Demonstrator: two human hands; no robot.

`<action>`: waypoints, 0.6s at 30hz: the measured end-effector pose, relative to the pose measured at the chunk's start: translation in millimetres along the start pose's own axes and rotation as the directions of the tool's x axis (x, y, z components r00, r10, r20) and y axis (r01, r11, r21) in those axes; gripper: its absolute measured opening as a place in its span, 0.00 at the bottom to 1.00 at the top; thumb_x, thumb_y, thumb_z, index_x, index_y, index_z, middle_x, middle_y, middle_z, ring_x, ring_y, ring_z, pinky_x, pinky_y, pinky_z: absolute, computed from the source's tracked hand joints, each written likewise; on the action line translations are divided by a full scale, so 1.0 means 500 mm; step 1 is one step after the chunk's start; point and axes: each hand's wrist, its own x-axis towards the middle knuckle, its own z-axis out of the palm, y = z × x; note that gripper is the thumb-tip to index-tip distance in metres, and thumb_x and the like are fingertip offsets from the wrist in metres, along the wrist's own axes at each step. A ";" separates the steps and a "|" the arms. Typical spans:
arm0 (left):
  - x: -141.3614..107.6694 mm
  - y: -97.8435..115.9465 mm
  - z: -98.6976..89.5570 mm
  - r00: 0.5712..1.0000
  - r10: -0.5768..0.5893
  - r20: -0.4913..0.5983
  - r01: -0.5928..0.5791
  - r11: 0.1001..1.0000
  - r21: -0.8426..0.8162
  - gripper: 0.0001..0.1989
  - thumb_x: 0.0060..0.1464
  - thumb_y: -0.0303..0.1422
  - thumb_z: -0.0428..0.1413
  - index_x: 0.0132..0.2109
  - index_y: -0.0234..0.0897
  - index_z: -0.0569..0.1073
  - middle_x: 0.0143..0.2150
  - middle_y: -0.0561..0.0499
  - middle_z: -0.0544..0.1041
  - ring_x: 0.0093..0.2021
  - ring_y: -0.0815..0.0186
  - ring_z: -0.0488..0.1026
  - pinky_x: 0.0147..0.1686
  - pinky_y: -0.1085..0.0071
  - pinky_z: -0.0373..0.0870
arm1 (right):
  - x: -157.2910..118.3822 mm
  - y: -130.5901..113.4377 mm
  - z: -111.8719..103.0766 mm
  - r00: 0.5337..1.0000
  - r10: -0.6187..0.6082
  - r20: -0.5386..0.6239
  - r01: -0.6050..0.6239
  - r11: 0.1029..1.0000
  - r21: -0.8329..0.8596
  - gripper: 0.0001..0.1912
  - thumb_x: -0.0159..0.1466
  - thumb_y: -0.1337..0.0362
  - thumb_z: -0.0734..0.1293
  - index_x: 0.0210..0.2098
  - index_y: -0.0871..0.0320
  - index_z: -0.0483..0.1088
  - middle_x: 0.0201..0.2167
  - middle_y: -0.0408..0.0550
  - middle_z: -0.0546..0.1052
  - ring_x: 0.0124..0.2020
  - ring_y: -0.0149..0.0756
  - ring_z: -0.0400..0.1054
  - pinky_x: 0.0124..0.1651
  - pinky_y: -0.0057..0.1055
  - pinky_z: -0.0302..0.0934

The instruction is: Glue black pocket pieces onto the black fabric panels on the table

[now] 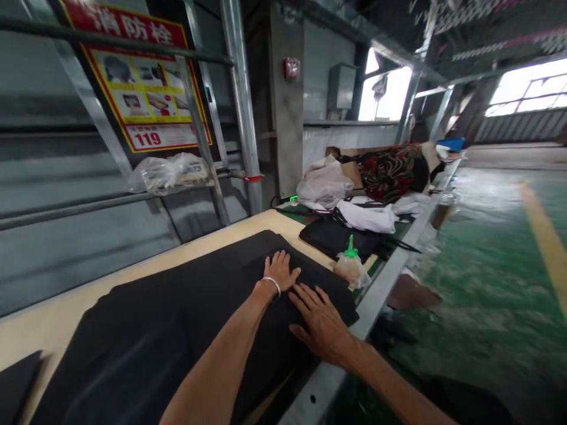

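Note:
Large dark sheets (212, 283), which look like fabric or leather panels, lie flat and stacked on the pale table top. My left hand (280, 271), with a light bracelet at the wrist, rests palm down on the upper sheet, fingers spread. Just right of it, my right hand (321, 324) also lies flat on the dark sheet, fingers stretched out towards the left hand. Neither hand grips anything. A small clear bag with a green tied top (351, 265) sits beyond my right hand at the table's right side.
A metal rail (376, 301) edges the table on the right. Farther along are a black piece (323, 236), white cloth (367, 216), a plastic bag (325, 183) and a patterned bundle (392, 168). Metal posts (243, 106) stand at left. Green floor (500, 254) lies right.

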 end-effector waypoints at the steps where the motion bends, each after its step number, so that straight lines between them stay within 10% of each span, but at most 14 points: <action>1: 0.004 -0.003 0.004 1.000 0.001 -0.014 -0.001 1.000 -0.018 0.35 0.64 0.49 0.41 0.70 0.30 0.53 0.74 0.42 0.47 0.74 0.53 0.41 0.70 0.46 0.37 | 0.000 0.000 -0.001 1.000 0.003 0.006 -0.003 1.000 0.001 0.32 0.68 0.49 0.61 0.67 0.59 0.60 0.69 0.54 0.57 0.70 0.48 0.48 0.71 0.55 0.39; 11: -0.026 -0.058 -0.085 0.967 -0.199 -0.160 0.155 0.955 -0.251 0.29 0.69 0.41 0.35 0.70 0.32 0.53 0.73 0.42 0.51 0.72 0.62 0.48 0.70 0.62 0.49 | 0.010 -0.011 -0.037 0.986 0.061 0.152 -0.061 0.998 -0.003 0.34 0.68 0.50 0.59 0.69 0.60 0.57 0.70 0.56 0.52 0.71 0.49 0.44 0.71 0.56 0.38; 18: -0.176 -0.110 -0.027 0.977 -0.188 -0.102 0.188 0.982 -0.015 0.28 0.67 0.45 0.40 0.68 0.36 0.60 0.72 0.44 0.52 0.73 0.54 0.47 0.70 0.47 0.45 | 0.014 -0.017 -0.052 0.978 0.084 0.192 -0.084 0.996 -0.006 0.34 0.67 0.50 0.60 0.68 0.59 0.58 0.70 0.55 0.52 0.71 0.49 0.45 0.71 0.54 0.38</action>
